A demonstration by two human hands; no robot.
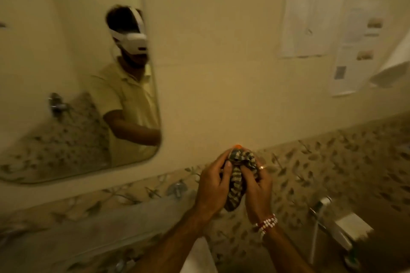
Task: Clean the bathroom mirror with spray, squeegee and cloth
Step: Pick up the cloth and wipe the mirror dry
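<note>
Right of the mirror [66, 95], the left hand [213, 186] and right hand [258, 186] together clutched a bunched checked cloth [236, 179]. Printed sheets [352, 35] hung farther right of the mirror, their writing too blurred to read.

The bunched green-and-white striped cloth [235, 186] shows an orange tip above it. A red-and-white beaded bracelet [267, 224] circles the right wrist; the far wall's tile band [332, 162] carries a leaf print.

Your checked cloth [235, 186], dark and pale squares, is bunched into a crumpled wad, pinched at its top between your fingertips and hanging down below them in a rounded fold. Something small and orange [238, 146] shows just above your fingers. The mirror [66, 73], round-cornered, hangs up and left of your fingers, well apart.
</note>
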